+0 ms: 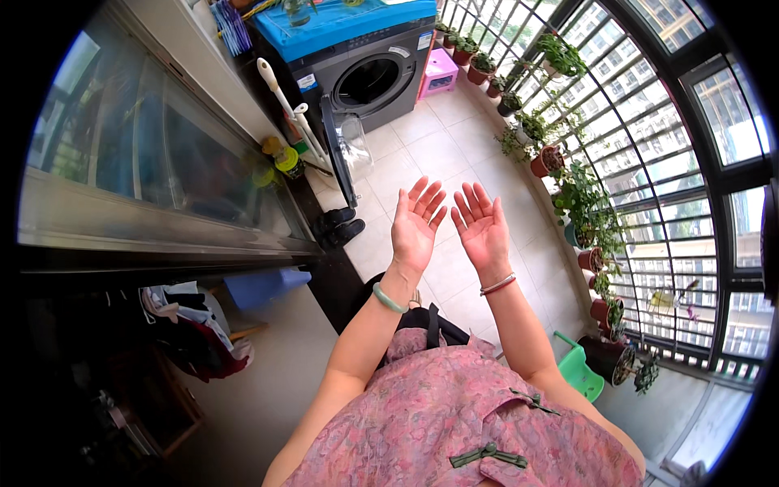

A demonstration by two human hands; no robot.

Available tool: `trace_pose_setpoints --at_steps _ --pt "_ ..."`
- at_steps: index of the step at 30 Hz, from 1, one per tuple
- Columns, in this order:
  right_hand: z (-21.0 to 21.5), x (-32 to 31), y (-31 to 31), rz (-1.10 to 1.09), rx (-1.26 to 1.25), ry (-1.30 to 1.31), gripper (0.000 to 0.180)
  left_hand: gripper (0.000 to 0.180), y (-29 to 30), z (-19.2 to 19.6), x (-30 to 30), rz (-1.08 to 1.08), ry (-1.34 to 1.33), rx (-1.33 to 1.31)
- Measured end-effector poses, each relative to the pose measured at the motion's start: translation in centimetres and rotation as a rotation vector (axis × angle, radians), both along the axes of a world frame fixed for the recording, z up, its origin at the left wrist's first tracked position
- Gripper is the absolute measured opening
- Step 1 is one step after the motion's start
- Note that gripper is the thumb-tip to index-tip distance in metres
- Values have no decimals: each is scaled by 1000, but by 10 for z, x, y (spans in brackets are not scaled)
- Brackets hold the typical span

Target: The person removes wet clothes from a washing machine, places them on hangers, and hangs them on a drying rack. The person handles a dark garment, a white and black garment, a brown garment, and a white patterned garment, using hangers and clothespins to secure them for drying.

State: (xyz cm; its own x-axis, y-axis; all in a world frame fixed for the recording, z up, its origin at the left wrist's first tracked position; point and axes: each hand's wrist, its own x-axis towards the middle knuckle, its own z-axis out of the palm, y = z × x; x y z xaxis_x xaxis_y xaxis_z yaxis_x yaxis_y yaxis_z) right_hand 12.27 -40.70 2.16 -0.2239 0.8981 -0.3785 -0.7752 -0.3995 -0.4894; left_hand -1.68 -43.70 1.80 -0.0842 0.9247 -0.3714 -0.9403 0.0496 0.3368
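Note:
Both of my hands are held out in front of me, palms up, with nothing in them. My left hand (415, 230) has its fingers stretched and slightly apart; a pale green bangle (389, 299) circles that wrist. Beside it, a small gap away, my right hand (484, 230) is likewise spread, with a thin silver and red bracelet (497, 284) at the wrist. Beyond them stands a grey front-loading washing machine (357, 81). Its round door (347, 150) hangs wide open towards me, and the drum looks dark inside.
A blue cover (345, 28) lies over the washer's top. Left of it are white-handled tools (280, 97), a yellow-green bottle (288, 161) and black shoes (337, 227). A pink stool (439, 73) sits right of the washer. Potted plants (580, 203) line the barred window; a green dustpan (578, 373) lies near me.

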Motion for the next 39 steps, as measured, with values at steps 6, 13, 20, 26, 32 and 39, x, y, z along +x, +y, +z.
trace_pose_setpoints --at_steps 6,13,20,26,32,39 --pt "-25 -26 107 168 -46 -8 48 45 86 -37 -17 175 3 -21" --pt "-92 -67 253 336 -171 -103 46 46 213 -104 -41 318 -92 -131" --pt "-176 -128 399 512 -155 -234 47 49 342 -181 -89 409 2 -176" --pt "-269 -183 503 732 -106 -356 50 58 417 -263 -117 524 -12 -188" --pt "-398 -246 611 907 44 -364 48 60 492 -364 -126 704 -50 -203" --pt "-543 -324 742 984 199 -182 32 57 581 -447 -147 895 -120 -41"
